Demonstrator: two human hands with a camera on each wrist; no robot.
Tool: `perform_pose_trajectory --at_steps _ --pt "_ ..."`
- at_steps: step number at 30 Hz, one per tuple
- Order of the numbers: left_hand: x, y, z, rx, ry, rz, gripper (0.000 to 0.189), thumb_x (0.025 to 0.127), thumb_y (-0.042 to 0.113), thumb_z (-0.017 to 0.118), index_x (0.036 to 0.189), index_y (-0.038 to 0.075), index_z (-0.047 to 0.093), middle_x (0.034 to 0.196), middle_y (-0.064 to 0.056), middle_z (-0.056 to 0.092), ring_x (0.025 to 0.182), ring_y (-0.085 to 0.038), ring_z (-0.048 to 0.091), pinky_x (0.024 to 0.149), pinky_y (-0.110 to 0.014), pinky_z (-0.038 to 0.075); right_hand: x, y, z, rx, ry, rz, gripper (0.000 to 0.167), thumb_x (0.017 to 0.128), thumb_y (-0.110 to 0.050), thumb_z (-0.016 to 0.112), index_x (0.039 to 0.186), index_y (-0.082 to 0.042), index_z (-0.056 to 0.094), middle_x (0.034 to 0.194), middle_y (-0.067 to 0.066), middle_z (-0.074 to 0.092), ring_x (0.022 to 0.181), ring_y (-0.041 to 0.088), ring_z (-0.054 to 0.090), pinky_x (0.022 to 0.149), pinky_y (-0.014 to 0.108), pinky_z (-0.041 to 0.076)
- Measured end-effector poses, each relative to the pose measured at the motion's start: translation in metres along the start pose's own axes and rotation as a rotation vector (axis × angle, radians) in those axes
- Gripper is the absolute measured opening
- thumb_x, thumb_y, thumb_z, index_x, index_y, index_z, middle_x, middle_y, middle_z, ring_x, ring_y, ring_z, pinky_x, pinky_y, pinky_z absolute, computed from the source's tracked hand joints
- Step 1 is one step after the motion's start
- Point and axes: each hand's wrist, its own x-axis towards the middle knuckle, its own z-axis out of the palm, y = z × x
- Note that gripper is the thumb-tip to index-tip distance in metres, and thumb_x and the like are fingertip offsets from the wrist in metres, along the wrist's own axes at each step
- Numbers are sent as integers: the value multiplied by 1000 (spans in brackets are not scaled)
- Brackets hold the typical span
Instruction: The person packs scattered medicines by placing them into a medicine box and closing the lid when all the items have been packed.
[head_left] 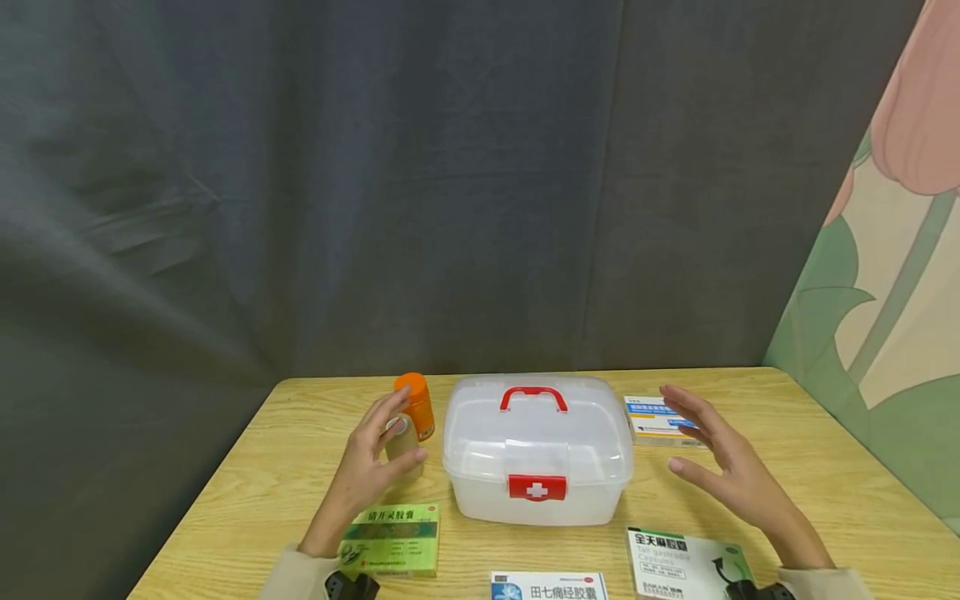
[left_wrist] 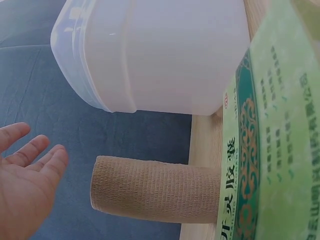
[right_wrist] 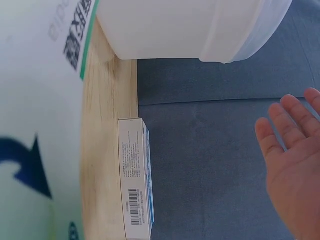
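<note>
A translucent plastic first-aid box [head_left: 536, 442] with a red handle and a red latch stands closed on the table between both hands. My left hand [head_left: 367, 458] hovers to its left with fingers spread, holding nothing. Close to that hand stand a tan bandage roll [left_wrist: 155, 190] and an orange bottle [head_left: 422, 412]. My right hand [head_left: 735, 475] is raised on the other side, its palm facing the box and nothing in it. Behind the right hand lies a blue and white medicine box [head_left: 660, 425], partly covered by the fingers in the head view.
A green medicine box [head_left: 397, 537] lies under the left wrist. By the right wrist is a white and green capsule box [head_left: 682, 562]. Another white box [head_left: 551, 587] is cut off at the bottom edge. A dark curtain [head_left: 450, 183] hangs behind the wooden table [head_left: 247, 475].
</note>
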Motion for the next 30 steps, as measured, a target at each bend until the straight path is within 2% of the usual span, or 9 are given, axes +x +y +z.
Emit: perform_pose_trajectory --at_steps 9,16,21,26,30 --pt "1 -1 5 -54 -5 4 73 85 12 73 145 -5 36 142 -19 41 127 -49 36 103 -48 36 2 0 3 1 2 7 82 80 13 66 150 -4 29 150 19 34 136 11 33 100 14 33" --pt "3 -2 9 -60 5 5 73 85 14 73 147 -1 36 145 -16 40 129 -48 35 104 -48 35 4 -2 5 19 -3 -15 81 79 14 66 150 -2 29 150 20 34 137 12 33 101 15 33" --pt "4 -3 11 -62 -9 9 73 87 20 73 148 4 37 147 -22 36 132 -41 36 105 -51 34 4 -1 6 39 -14 -13 81 80 15 65 150 -1 28 150 21 33 137 12 33 102 15 32" --pt "4 -4 13 -66 -16 11 73 87 25 73 149 8 37 147 -23 35 134 -42 34 105 -52 33 4 2 8 52 -23 -22 81 79 17 64 150 1 27 151 17 32 137 13 32 103 16 32" --pt "4 -4 14 -69 -27 4 74 87 24 72 149 5 35 148 -23 34 135 -41 33 105 -53 32 5 3 10 74 -31 -5 81 79 18 63 150 1 27 151 20 31 137 14 32 103 17 32"
